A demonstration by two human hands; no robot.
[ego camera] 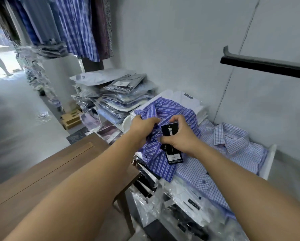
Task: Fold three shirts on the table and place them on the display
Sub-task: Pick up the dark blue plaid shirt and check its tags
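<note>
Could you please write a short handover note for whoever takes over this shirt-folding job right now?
Left hand: grips the blue plaid shirt near its collar.
Right hand: grips the same shirt at the front, around its black tag.
Where: the shirt is at the white display, overlapping a folded light check shirt. The wooden table is on the left.
Done: plaid shirt folded and brought to the display.
Left: settle it flat and release. I cannot tell whether other shirts remain.

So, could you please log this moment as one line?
left hand grips blue plaid fabric shirt | right hand holds its black card tag | shirt overlaps light checked shirt
</note>
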